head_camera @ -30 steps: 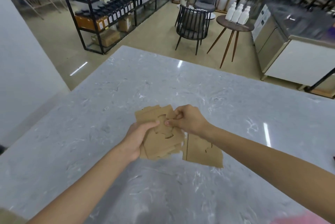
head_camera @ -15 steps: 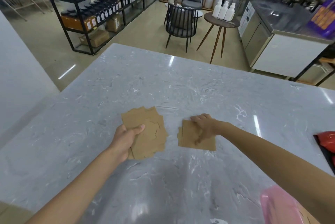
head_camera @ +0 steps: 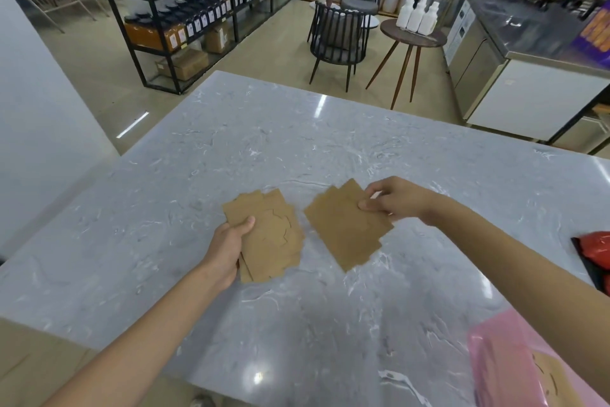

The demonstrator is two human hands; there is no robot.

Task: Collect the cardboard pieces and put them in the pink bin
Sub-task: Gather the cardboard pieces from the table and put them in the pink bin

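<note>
My left hand grips a fanned stack of brown cardboard pieces just above the grey marble table. My right hand pinches the upper right edge of a second set of cardboard pieces, lifted and tilted off the table beside the first stack. The pink bin shows at the lower right corner, translucent, with a cardboard piece inside it. My right forearm crosses in front of part of the bin.
A red item in a dark tray sits at the table's right edge. Beyond the table stand a black chair, a round side table with white bottles, black shelving and a steel counter.
My right hand has taken the second cardboard set off the table and raised it. The left hand keeps its stack. The view has shifted, showing more of the pink bin.
</note>
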